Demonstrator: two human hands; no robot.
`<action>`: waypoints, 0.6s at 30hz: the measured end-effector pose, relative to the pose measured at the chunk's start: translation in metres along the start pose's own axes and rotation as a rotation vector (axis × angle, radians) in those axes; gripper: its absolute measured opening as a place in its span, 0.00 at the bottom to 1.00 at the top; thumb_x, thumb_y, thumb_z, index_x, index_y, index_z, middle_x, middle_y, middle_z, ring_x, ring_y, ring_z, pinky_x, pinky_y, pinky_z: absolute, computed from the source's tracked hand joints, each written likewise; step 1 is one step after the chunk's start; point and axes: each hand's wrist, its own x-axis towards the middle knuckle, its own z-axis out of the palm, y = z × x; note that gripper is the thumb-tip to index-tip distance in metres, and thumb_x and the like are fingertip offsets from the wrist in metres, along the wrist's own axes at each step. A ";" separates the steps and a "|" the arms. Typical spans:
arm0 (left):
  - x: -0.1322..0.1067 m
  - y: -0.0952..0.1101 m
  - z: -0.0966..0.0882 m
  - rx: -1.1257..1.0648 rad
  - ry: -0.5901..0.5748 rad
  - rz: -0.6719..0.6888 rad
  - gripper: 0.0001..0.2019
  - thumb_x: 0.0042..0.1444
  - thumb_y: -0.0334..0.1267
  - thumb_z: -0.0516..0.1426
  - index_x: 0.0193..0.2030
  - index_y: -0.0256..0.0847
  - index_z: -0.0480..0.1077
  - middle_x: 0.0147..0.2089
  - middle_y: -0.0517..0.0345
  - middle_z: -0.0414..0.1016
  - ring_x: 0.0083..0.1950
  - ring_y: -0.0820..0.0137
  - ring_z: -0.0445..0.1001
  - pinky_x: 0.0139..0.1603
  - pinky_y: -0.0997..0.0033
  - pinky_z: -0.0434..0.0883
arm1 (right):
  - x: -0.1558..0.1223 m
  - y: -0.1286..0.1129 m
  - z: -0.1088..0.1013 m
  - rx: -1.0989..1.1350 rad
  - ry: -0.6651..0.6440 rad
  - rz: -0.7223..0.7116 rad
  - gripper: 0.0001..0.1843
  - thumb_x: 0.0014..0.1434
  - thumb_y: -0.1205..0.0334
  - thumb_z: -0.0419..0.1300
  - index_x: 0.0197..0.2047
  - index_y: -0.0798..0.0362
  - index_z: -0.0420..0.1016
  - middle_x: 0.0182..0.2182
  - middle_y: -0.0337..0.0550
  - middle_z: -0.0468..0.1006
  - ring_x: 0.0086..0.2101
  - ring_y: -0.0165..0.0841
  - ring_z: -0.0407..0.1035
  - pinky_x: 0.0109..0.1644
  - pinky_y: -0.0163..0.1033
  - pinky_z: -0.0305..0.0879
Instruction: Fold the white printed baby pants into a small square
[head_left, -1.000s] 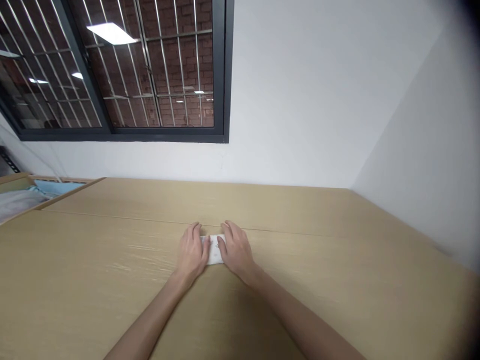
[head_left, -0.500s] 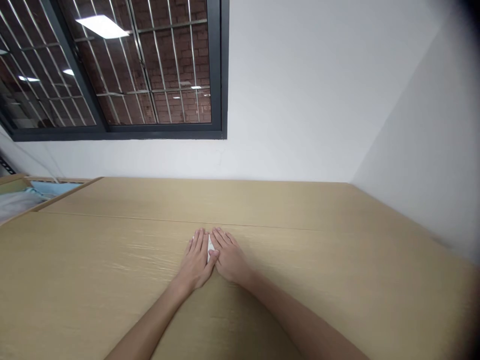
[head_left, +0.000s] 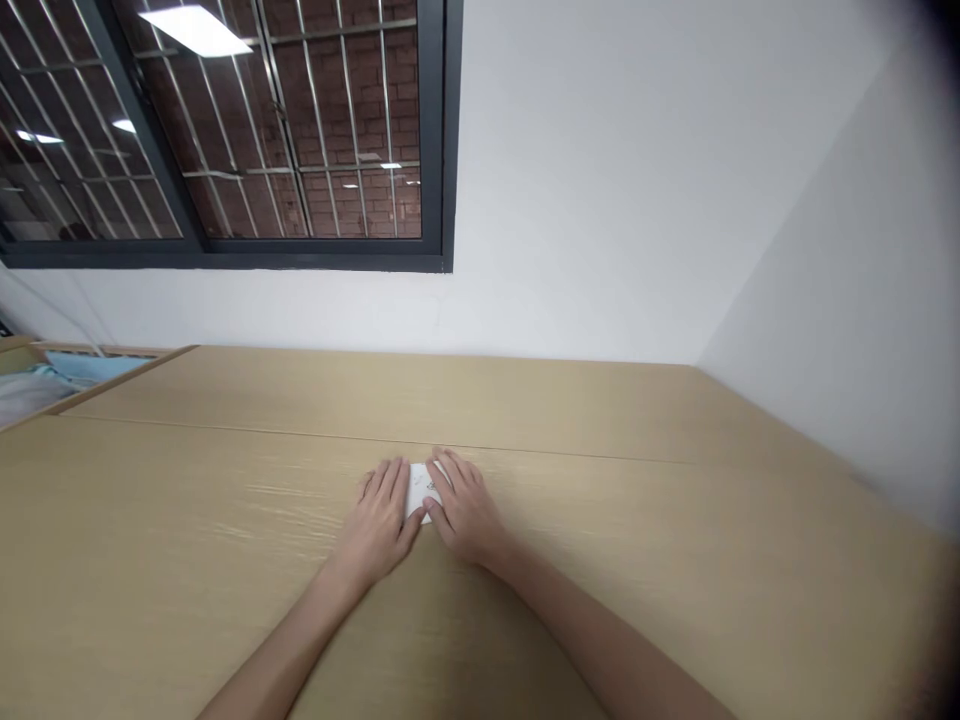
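A small white paper piece [head_left: 418,482] with faint dark marks lies flat on the wood-coloured surface [head_left: 225,600], just below a thin seam. Flat along its left side rests my left hand [head_left: 377,523], fingers stretched out and thumb reaching its lower edge. From the right, my right hand [head_left: 466,510] covers part of the paper with its fingers extended and its thumb on the lower edge. Both palms face down. The parts of the paper under the fingers are hidden.
A dark-framed window [head_left: 300,255] with metal bars is set in the white wall [head_left: 600,180] behind the surface. At the far left, a wooden-edged compartment [head_left: 127,378] holds light blue and whitish soft material. Fine wrinkles mark the surface left of my hands.
My hands have spread apart: the left has shifted left, the right slightly right. More of the white paper now shows between them. The view has tilted slightly.
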 end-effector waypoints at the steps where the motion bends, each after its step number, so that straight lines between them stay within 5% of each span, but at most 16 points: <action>1: 0.000 0.001 -0.003 -0.007 -0.034 0.012 0.31 0.70 0.52 0.46 0.70 0.28 0.58 0.70 0.32 0.62 0.71 0.48 0.61 0.69 0.44 0.61 | 0.000 -0.001 -0.003 0.011 -0.014 -0.012 0.25 0.71 0.56 0.49 0.67 0.58 0.65 0.67 0.59 0.65 0.65 0.48 0.57 0.68 0.56 0.53; 6: -0.001 0.001 -0.004 -0.064 -0.132 0.004 0.32 0.65 0.50 0.51 0.68 0.27 0.60 0.71 0.30 0.61 0.72 0.46 0.60 0.68 0.42 0.61 | 0.004 0.000 -0.014 0.060 -0.067 -0.059 0.23 0.68 0.51 0.55 0.60 0.56 0.70 0.55 0.58 0.76 0.56 0.48 0.67 0.62 0.55 0.55; 11: 0.004 -0.008 0.000 -0.168 -0.145 -0.027 0.32 0.60 0.42 0.55 0.68 0.29 0.59 0.70 0.32 0.62 0.71 0.46 0.61 0.68 0.43 0.61 | 0.005 0.009 -0.020 0.122 -0.117 -0.077 0.29 0.64 0.51 0.59 0.64 0.55 0.66 0.59 0.57 0.73 0.60 0.48 0.64 0.64 0.54 0.52; 18: 0.012 -0.020 0.002 -0.232 -0.072 -0.057 0.23 0.58 0.29 0.52 0.62 0.35 0.63 0.59 0.40 0.75 0.60 0.55 0.72 0.62 0.53 0.68 | 0.004 0.031 -0.003 0.210 -0.136 -0.003 0.32 0.58 0.68 0.56 0.67 0.55 0.62 0.61 0.57 0.71 0.61 0.44 0.65 0.63 0.53 0.56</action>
